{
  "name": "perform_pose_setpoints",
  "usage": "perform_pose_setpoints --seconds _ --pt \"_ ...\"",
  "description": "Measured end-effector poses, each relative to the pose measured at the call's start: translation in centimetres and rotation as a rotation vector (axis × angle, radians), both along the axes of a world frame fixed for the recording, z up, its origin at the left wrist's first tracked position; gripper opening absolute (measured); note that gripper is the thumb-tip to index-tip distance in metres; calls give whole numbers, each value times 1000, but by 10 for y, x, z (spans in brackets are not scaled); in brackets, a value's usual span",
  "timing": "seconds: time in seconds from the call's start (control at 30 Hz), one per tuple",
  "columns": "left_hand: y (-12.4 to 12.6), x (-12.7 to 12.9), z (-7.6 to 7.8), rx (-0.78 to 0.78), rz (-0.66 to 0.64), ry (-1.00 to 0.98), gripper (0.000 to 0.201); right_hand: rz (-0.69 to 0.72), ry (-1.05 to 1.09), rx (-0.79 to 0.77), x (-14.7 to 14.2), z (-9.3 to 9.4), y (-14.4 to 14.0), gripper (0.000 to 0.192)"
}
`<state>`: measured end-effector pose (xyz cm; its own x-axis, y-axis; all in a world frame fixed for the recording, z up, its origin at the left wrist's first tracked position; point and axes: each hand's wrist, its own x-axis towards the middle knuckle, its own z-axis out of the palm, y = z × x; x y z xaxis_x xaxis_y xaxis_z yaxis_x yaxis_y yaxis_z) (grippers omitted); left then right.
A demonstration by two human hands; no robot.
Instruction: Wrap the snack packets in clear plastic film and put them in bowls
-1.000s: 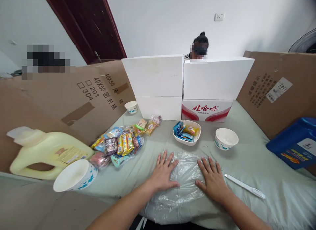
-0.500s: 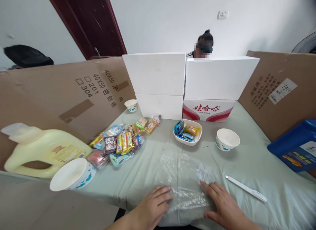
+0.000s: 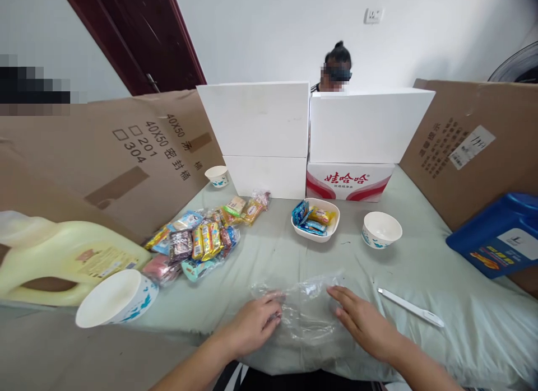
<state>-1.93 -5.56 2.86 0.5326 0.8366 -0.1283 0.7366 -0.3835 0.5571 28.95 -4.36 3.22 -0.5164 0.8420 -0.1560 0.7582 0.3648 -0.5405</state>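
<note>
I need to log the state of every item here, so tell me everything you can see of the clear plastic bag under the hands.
The clear plastic bag is thin, see-through and glossy, with many wrinkles that catch the light. It lies flat on the pale green cloth near the table's front edge, and looks empty. Its far edge is crumpled and slightly raised. The left hand presses on its left side with fingers curled onto the film; the right hand rests flat on its right side. Its near edge is hard to make out.

**Bare hands, bare forearms**

The person is wearing no gloves, rings or watch. The left hand point(image 3: 252, 326) and right hand point(image 3: 361, 324) are showing bare, and both forearms are showing uncovered, with no sleeves in view.
</note>
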Motion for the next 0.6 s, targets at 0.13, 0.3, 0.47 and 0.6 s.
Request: perform_pose_setpoints --seconds 0.13,0.3,0.47,0.6 --pt "-3 -7 -2 -19 55 91 15 -177 -428 123 -20 -19 22 53" --pt "-1 -15 0 45 96 76 17 -270 -578 273 -6 -17 17 50" --pt "8 -2 22 186 -55 -84 12 -60 -320 450 9 -14 18 30" --pt "16 2 30 71 -241 -111 17 -36 -295 436 17 -16 23 50"
